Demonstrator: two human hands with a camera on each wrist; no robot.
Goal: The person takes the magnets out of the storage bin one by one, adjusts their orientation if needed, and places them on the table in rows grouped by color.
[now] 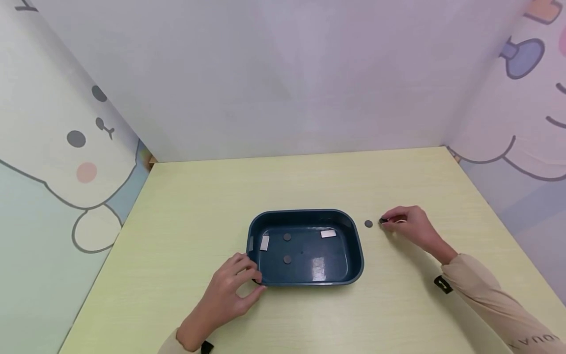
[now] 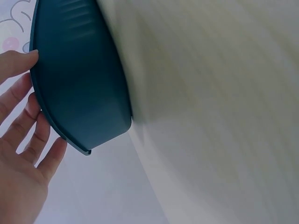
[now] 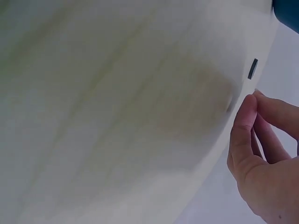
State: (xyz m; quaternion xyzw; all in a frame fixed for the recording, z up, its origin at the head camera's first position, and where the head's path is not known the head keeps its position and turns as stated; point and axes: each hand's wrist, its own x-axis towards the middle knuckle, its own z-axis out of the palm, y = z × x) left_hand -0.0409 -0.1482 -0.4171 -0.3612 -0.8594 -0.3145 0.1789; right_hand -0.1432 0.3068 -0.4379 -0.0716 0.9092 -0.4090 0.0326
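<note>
Half-curled left hand (image 1: 232,286) lightly grips the dark-blue rectangular plastic tray (image 1: 296,219), prob steadying it; right hand (image 1: 411,227) pinches a small dark piece (image 1: 382,221) right of the tray.

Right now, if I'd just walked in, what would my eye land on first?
Probably the dark blue tub on the pale table, its near left corner held by a person's left hand. Next, right of the tub, the right hand pinching a small dark disc, with a loose disc lying between that hand and the tub.
</note>
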